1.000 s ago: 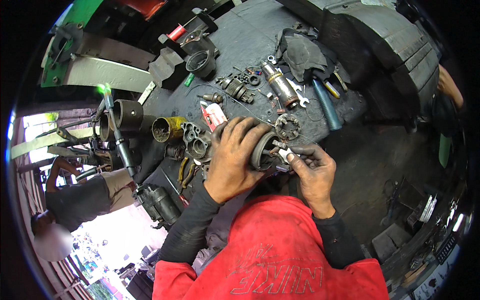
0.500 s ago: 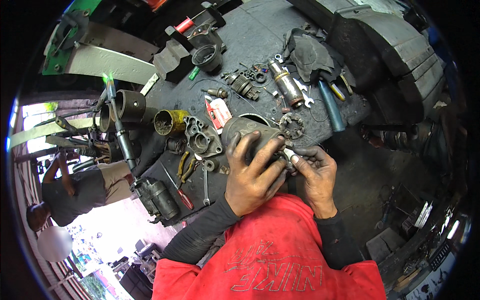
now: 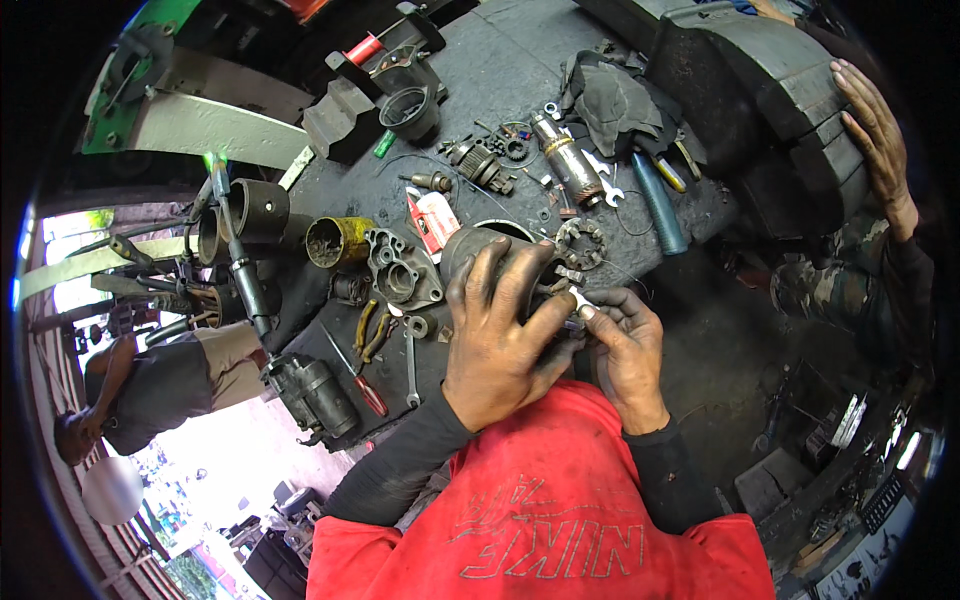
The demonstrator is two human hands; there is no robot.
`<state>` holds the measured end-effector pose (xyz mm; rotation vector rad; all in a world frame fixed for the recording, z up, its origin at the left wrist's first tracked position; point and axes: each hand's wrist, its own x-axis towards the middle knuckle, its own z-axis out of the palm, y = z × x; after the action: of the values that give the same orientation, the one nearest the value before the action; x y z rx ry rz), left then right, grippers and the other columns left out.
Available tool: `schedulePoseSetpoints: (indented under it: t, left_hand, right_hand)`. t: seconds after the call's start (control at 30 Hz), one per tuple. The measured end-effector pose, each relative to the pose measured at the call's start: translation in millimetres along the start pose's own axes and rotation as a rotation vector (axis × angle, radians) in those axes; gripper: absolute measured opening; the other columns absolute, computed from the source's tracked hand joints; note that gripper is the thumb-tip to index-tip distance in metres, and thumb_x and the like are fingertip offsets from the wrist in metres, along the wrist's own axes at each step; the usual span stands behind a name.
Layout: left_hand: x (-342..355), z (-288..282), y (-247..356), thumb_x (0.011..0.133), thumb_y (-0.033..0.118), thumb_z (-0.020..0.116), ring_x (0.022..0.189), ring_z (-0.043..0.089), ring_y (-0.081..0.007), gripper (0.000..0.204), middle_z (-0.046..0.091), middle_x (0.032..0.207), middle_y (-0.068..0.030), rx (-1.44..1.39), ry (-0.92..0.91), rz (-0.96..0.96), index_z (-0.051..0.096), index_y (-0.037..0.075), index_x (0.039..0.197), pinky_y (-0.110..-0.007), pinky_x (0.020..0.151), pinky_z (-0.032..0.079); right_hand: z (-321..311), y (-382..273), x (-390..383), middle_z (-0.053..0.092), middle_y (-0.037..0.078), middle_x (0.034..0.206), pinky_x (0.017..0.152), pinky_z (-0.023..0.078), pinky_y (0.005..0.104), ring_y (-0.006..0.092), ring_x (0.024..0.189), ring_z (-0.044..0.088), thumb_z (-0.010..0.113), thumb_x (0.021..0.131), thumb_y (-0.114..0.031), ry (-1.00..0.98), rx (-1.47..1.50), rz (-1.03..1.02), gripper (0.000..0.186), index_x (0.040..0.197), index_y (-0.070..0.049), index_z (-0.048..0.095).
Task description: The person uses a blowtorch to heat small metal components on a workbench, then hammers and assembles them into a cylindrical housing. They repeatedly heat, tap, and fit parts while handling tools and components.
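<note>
My left hand (image 3: 502, 350) is wrapped over a grey cylindrical metal housing (image 3: 472, 245), covering much of it. My right hand (image 3: 627, 350) pinches a small pale metal piece (image 3: 580, 300), perhaps a wrench end, against the housing's near end; exactly what it touches there is hidden by my fingers. Beside them lie a flanged metal casting (image 3: 398, 270), a toothed ring (image 3: 580, 243) and a red-and-white packet (image 3: 433, 220). Left of my left hand are yellow-handled pliers (image 3: 372, 330), a screwdriver (image 3: 372, 395) and an open-ended wrench (image 3: 411, 360).
The bench (image 3: 490, 55) holds an armature (image 3: 564, 165), gears, a blue cylinder (image 3: 660, 205), cloth and a yellow can (image 3: 335, 242). A black motor (image 3: 318, 395) sits at left. One person (image 3: 150, 385) stands far left; another person's hand (image 3: 875, 130) rests on a large dark casing at right.
My left hand has moved down and over the housing, which has turned from end-on to lying sideways. A co-worker's hand has appeared on the dark casing at right.
</note>
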<state>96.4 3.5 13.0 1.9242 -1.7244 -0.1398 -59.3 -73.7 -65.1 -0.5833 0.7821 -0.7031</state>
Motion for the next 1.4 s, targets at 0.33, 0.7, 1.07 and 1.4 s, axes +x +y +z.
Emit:
schedulePoseSetpoints:
  t: [0.33,0.7,1.07,1.4]
  left_hand:
    - [0,18,6,0.08,0.025,0.082,0.142,0.044,-0.0518,0.026,0.056,0.152,-0.0139,0.118,0.063,0.005,0.071,0.006,0.094,-0.068,0.116,0.031]
    - [1,18,2,0.083,0.019,0.08,0.14,0.05,-0.0471,0.027,0.06,0.146,-0.014,0.146,0.057,-0.004,0.069,0.003,0.101,-0.063,0.114,0.034]
    - [5,-19,-18,0.069,0.016,0.096,0.143,0.051,-0.0459,0.073,0.05,0.154,-0.0273,-0.136,-0.045,0.035,0.057,0.007,0.13,-0.053,0.115,0.044]
    - [23,-14,-36,0.06,0.028,0.096,0.14,0.051,-0.0406,0.092,0.06,0.145,-0.0133,0.035,-0.189,-0.051,0.06,0.014,0.144,-0.054,0.118,0.033]
  right_hand:
    - [-8,-24,41,0.076,0.006,0.097,0.075,0.054,0.0279,0.0103,0.083,0.067,0.076,0.098,-0.014,-0.208,-0.678,-0.207,0.021,0.113,-0.001,0.078]
    - [3,-11,46,0.076,0.017,0.096,0.08,0.057,0.0367,0.029,0.087,0.074,0.077,0.091,-0.011,-0.191,-0.705,-0.413,0.018,0.104,0.001,0.079]
    - [2,-13,2,0.074,0.004,0.097,0.07,0.053,0.0226,0.0059,0.081,0.067,0.073,0.094,0.001,0.011,-0.355,-0.059,0.024,0.118,0.002,0.073]
    - [10,0,-13,0.074,0.011,0.093,0.064,0.059,0.0282,0.014,0.072,0.07,0.074,0.097,-0.002,0.092,-0.009,-0.032,0.02,0.113,0.003,0.065]
